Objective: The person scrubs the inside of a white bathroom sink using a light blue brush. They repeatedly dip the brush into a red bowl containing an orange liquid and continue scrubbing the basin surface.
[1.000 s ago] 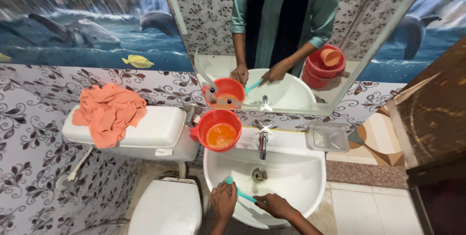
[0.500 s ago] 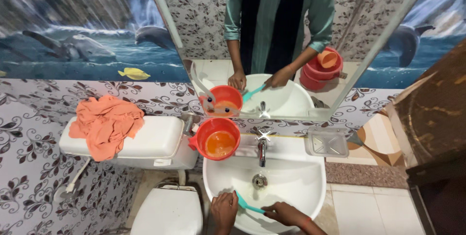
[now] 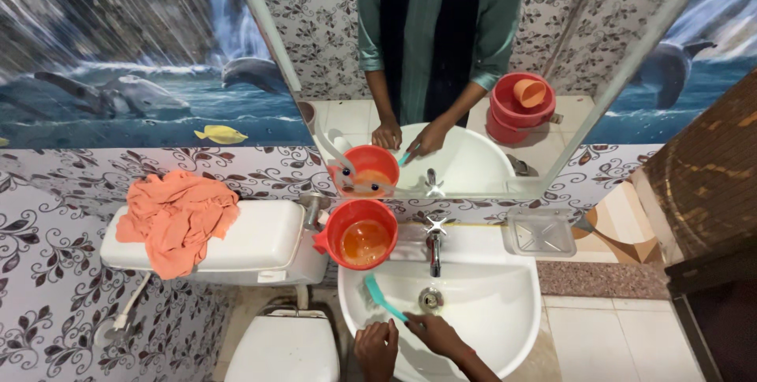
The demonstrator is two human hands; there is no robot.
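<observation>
Person's own body, seen directly at the lower edge and again as a reflection in the mirror point(image 3: 473, 74). Left hand point(image 3: 377, 348) and right hand point(image 3: 436, 335): bare, ungloved, no rings discernible. Right wrist: a thin reddish band point(image 3: 467, 356). Reflected torso: a teal-green tunic point(image 3: 418, 43) with a small neck slit, sleeves ending near the elbows with turned cuffs; a dark scarf point(image 3: 461, 35) hangs in two long strips down the front. Forearms uncovered.

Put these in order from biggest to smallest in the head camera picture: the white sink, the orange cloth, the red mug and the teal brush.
1. White sink, the largest.
2. Orange cloth on the toilet tank.
3. Red mug on the sink's edge.
4. Teal brush, the smallest; the right hand covers part of its handle.
</observation>
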